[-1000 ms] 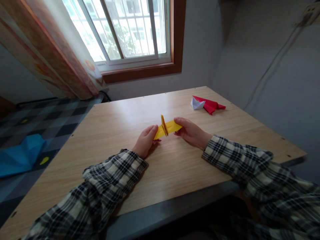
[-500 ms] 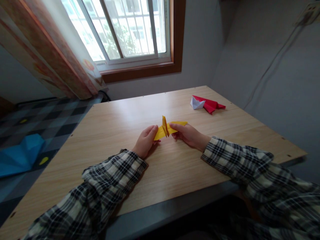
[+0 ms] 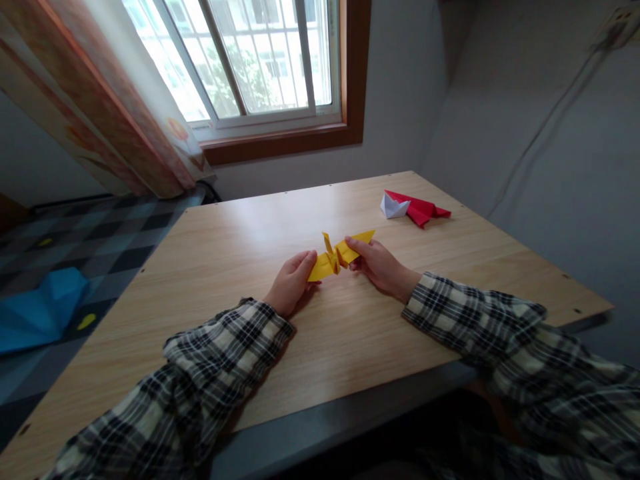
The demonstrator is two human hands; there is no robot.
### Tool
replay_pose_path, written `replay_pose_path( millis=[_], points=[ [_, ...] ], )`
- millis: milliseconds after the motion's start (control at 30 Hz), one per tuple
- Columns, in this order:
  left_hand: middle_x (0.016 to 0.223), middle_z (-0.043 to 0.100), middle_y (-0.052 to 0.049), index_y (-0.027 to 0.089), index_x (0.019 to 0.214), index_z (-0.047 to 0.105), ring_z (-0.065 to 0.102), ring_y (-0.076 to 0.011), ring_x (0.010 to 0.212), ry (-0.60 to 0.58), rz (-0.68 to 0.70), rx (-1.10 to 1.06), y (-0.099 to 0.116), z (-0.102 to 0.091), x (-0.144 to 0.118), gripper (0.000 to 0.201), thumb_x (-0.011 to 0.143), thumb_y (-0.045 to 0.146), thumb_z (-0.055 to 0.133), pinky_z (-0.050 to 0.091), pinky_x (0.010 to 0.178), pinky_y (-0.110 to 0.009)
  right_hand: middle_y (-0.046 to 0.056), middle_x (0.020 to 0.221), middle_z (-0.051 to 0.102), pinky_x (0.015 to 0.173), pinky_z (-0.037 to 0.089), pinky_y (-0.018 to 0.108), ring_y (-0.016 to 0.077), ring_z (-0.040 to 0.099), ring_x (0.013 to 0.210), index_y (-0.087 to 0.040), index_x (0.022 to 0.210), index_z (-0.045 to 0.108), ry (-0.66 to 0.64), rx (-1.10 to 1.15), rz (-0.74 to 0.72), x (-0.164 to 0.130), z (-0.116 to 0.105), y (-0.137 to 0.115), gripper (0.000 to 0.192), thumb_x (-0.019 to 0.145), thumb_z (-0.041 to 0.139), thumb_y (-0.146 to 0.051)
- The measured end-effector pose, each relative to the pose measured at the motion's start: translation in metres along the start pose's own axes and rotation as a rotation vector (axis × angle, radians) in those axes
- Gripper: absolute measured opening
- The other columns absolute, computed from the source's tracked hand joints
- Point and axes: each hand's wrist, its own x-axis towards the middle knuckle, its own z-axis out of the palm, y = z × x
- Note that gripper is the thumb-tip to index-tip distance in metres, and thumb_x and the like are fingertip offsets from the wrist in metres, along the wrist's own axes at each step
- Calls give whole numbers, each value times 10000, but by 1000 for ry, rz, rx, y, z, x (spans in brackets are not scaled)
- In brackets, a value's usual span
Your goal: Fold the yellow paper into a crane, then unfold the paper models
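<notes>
Desk (image 3: 380, 333) of light wood is seen from above, with a window (image 3: 260, 60) and a curtain (image 3: 100, 113) behind it. On the far right part of the desk a red paper figure (image 3: 423, 210) lies touching a small white paper figure (image 3: 393, 207), both well apart from the hands. Near the middle of the desk a folded yellow paper (image 3: 334, 257) is held between both hands, just above the wood. Its long axis runs from left to right, slightly rising toward the right, where a pointed tip is directed to the far right. A short flap stands up at its middle. The left end is pinched by the left hand (image 3: 293, 283), whose fingers are closed on it while the heel of the hand rests on the desk. The right part is gripped by the right hand (image 3: 379, 265), also closed on the paper, just below the raised tip. Both hands are equally near; the paper lies directly between them. Both sleeves are of checked cloth.
</notes>
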Motion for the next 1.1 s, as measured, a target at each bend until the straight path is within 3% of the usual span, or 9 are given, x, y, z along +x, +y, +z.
replay_pose_path(
  millis=[1100],
  points=[
    [688, 594, 15, 181, 878, 652, 470, -85, 518, 18, -9, -25, -2, 0, 1, 365, 884, 544, 609, 459, 500, -196, -1, 715, 614, 548, 355, 262, 102, 464, 575, -186, 754, 650, 20, -30, -63, 3, -5, 0, 399, 785, 740, -574]
  ],
)
